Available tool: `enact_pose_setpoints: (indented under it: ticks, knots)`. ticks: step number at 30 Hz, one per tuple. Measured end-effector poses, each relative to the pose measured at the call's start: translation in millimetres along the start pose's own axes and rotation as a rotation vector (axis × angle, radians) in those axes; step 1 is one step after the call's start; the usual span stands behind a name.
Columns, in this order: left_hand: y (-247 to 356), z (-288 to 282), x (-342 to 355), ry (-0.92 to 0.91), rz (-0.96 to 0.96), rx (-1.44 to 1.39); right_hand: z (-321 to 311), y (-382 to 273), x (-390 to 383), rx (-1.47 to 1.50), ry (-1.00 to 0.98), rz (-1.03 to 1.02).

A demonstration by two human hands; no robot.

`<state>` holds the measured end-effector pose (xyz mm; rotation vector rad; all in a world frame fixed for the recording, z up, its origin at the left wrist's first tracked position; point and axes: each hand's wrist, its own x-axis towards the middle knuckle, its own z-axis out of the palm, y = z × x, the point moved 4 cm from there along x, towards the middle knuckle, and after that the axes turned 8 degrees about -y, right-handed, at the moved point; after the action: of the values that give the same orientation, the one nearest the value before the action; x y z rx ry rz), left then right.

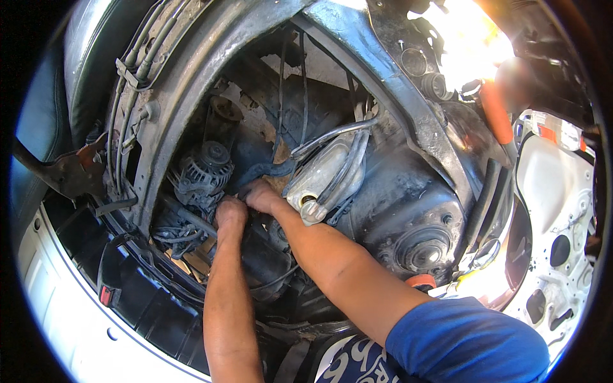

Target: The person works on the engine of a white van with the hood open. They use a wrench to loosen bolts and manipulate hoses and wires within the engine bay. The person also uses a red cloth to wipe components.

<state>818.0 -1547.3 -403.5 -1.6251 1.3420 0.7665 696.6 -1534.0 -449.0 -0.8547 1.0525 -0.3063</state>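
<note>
Both my bare hands reach down into an engine bay, close together beside an alternator with a ribbed metal casing. My left hand is closed just below the alternator's lower right side. Slightly higher and to the right, my right hand has its fingers bent toward the left, under a dark rubber hose. Whatever the fingertips grip is hidden by the hands and the parts around them. Near my right forearm lies a grey metal engine cover, with a round filler opening at its lower end.
A curved metal frame arches round the opening, and cables run along its left side. Right of my arm bulges a dark wheel-arch housing. A white perforated door panel stands far right. Dark seats and a belt buckle are left.
</note>
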Motion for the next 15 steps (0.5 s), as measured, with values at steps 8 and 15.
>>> enact_pose_setpoints:
  ticks: [8,15]
  knots:
    - [7,-8,-6,-0.042,-0.02,0.098,10,24,31,-0.397,0.024,0.304]
    - [0,0,-1,-0.016,0.006,0.043,26,44,41,-0.426,-0.104,0.453]
